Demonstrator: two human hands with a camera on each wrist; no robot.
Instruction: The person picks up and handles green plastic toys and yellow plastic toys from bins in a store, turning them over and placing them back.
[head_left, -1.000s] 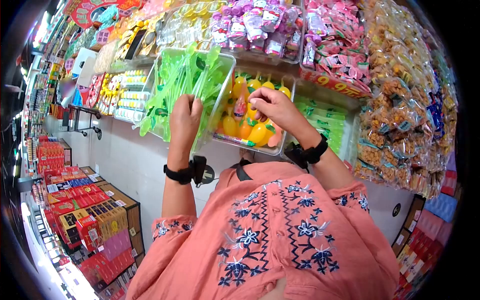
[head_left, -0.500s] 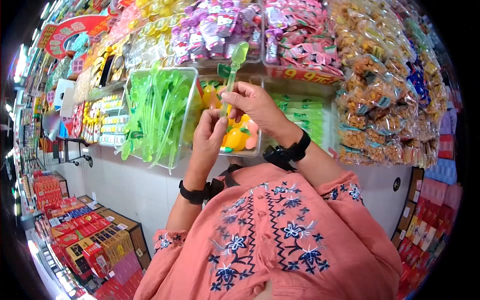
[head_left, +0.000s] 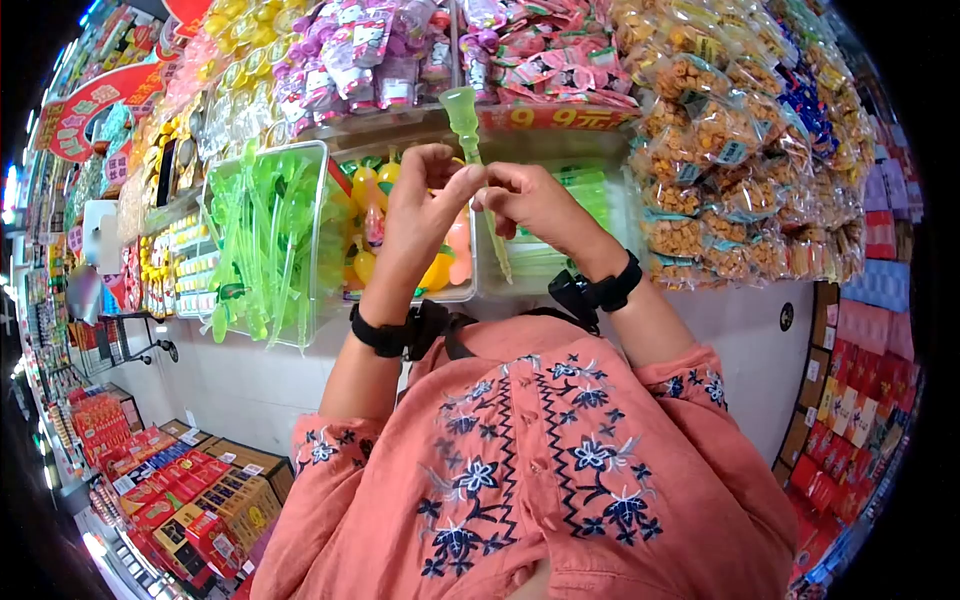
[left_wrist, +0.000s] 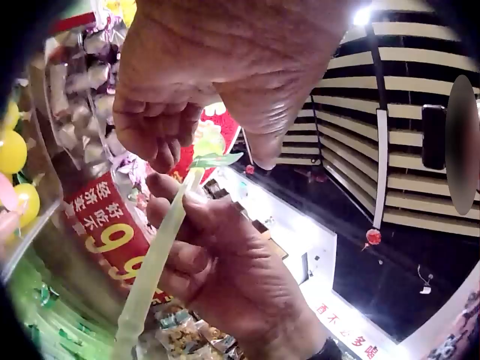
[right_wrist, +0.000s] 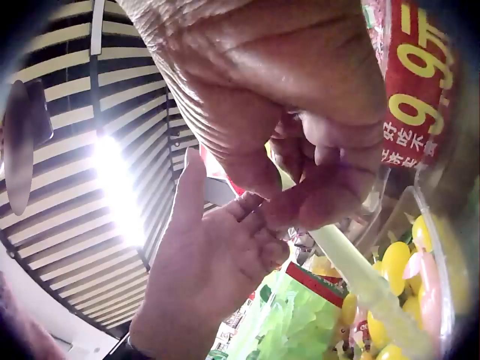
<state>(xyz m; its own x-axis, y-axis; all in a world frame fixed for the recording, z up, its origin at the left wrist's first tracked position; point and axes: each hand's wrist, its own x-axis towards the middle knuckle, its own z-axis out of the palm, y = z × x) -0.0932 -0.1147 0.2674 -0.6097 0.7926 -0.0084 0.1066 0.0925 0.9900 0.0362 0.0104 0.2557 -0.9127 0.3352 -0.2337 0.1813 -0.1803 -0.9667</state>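
Upright in front of me is a long translucent green plastic tube (head_left: 465, 125) with a flared, knobby top. My right hand (head_left: 545, 205) pinches it around its middle between thumb and fingers, and its thin lower end hangs below. A green leaf-shaped tag (left_wrist: 214, 160) shows by the tube in the left wrist view. Close beside the tube is my left hand (head_left: 420, 210), its thumb held away from loosely bent fingers. In the right wrist view the left hand's fingertips come near the right hand's.
A clear bin (head_left: 322, 170) of similar green tubes stands at left. Next to it is a bin of yellow fruit-shaped containers (head_left: 365, 185), then one with flat green packs (head_left: 585, 195). Bagged snacks (head_left: 740, 150) hang at right; a red price sign (head_left: 560, 117) lies behind.
A green tube has come out of the left bin, held up between both hands, and has moved right. The left hand has loosened from it while the right hand keeps its pinch.
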